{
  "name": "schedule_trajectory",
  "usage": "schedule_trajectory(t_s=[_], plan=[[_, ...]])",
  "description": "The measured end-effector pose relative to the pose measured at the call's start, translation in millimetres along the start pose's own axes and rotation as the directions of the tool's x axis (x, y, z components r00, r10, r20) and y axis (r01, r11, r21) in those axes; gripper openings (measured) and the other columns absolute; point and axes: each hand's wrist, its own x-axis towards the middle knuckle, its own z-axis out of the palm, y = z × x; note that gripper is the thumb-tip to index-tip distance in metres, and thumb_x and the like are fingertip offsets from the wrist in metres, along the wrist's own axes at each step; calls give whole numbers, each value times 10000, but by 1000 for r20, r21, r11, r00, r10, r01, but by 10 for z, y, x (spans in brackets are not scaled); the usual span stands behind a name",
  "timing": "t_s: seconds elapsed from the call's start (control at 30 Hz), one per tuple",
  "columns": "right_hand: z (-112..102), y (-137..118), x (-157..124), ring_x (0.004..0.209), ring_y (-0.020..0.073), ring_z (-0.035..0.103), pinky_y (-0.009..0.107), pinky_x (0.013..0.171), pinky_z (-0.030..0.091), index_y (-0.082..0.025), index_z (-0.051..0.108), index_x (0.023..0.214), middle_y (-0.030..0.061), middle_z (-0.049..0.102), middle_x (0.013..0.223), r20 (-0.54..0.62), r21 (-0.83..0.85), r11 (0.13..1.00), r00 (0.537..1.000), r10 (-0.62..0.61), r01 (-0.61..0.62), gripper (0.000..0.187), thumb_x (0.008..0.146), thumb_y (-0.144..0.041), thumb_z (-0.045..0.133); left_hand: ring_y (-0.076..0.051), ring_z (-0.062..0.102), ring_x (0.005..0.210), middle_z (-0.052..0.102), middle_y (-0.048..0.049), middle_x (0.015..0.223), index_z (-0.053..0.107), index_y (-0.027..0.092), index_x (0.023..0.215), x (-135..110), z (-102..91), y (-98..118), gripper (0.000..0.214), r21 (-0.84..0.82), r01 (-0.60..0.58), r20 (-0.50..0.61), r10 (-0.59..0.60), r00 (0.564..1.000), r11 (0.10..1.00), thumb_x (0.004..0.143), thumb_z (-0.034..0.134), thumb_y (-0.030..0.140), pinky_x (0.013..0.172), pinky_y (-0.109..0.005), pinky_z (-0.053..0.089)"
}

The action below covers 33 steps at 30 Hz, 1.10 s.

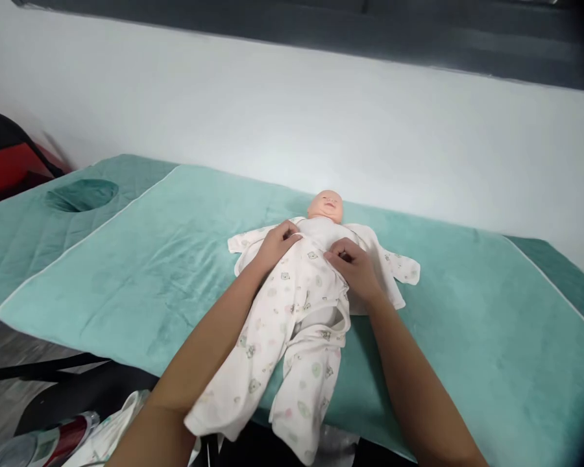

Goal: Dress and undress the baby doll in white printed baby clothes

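Observation:
A baby doll (326, 204) lies on its back on a green-covered bed, head toward the wall. White baby pants (272, 305) with small printed bears and leaves cover its lower body, the legs hanging over the near edge. A gap at the crotch shows the white body underneath. At the waistband, my left hand (279, 245) pinches the fabric on the left side. Opposite it, my right hand (351, 264) has its fingers closed on the right side of the waist. A matching baby jacket (370, 250) lies spread open under the doll, sleeves outward.
The green bed (141, 259) has a face hole (84, 194) at its left end and stands along a white wall (292, 123). A bottle (43, 444) and white printed cloth (111, 428) rest on a black chair (85, 395) at lower left.

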Motion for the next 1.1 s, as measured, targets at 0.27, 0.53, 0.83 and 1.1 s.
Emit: schedule_trajectory(t_s=[0.27,0.53,0.83,1.1], plan=[[-573,-11,-31,904,197,571,340,824,484,-234,645,864,45,583,993,469,-85,996,883,18,25,218,879,-451,644,-147,496,754,545,-16,859,584,195,778,-130,-309,50,215,-109,129,379,-78,922,986,833,650,392,668,-257,387],[-464,-81,-87,1379,284,354,454,1157,288,-242,602,906,61,444,1435,448,-108,988,893,-53,113,195,843,-375,730,-215,560,1051,523,-103,1275,611,189,811,-153,-239,70,252,-32,-88,288,94,953,996,822,715,419,790,-299,473],[-334,-102,-94,869,180,516,336,793,422,-215,536,773,30,542,894,356,-48,990,928,-105,131,180,926,-277,607,-179,644,1003,695,-73,1048,619,205,883,-258,-47,75,148,95,-401,-37,406,913,911,966,541,300,906,-353,494],[-568,-157,-155,746,143,490,294,697,389,-190,576,749,4,539,773,504,33,999,864,4,-24,258,949,-352,587,-162,651,967,704,-65,1023,594,202,875,-281,-32,40,148,147,-389,-97,405,909,909,975,518,279,866,-335,505]])
